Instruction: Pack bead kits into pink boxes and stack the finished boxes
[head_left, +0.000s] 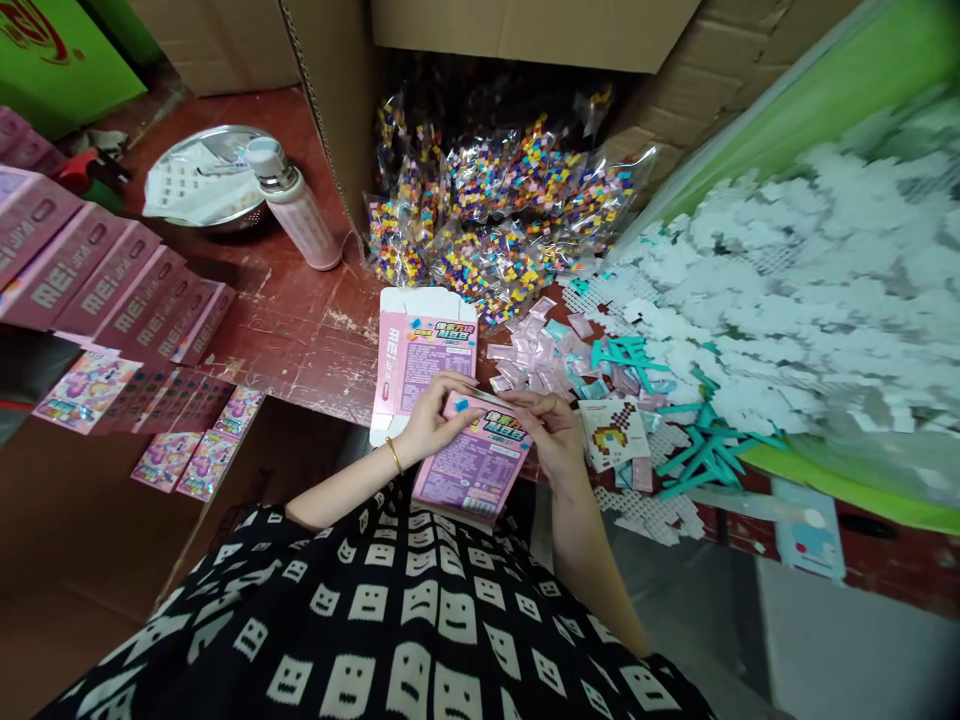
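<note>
A small pink printed box (472, 465) rests over my lap at the table's near edge. My left hand (433, 418) grips its upper left corner with curled fingers. My right hand (551, 430) pinches the top right end, fingers closed on the box's flap. Just behind it a second pink box (420, 350) lies flat on the table with its white end flap open. A small printed card with a pixel picture (613, 432) lies right of my right hand.
Bags of coloured beads (495, 215) are heaped below a cardboard carton (337, 100). Pink sachets (529, 355), teal tools (626, 355) and white pegboards (787, 290) spread to the right. A row of pink boxes (97, 275), a flask (296, 205) and a steel bowl (206, 180) stand left.
</note>
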